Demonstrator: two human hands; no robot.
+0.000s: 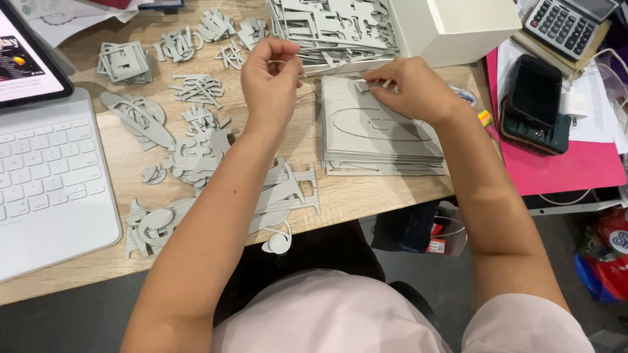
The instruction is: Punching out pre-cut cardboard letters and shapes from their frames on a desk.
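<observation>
grey die-cut sheet stack (383, 137) lies flat near the table's (340, 196) right edge, long axis running near-to-far, right under the r hand. going l to r: white keyboard (49, 176), then loose grey cut-out pieces (196, 147) scattered mid-table. left hand (269, 82) is curled shut w/ fingertips pinched, prob on a thin sliver, can't tell for sure; it hovers just left of the stack's far corner. right hand (413, 90) rests on the top sheet, fingers pinching a small grey tab (362, 85) at the far edge. r hand is nearer the stack. calculator (568, 23) far right.
</observation>
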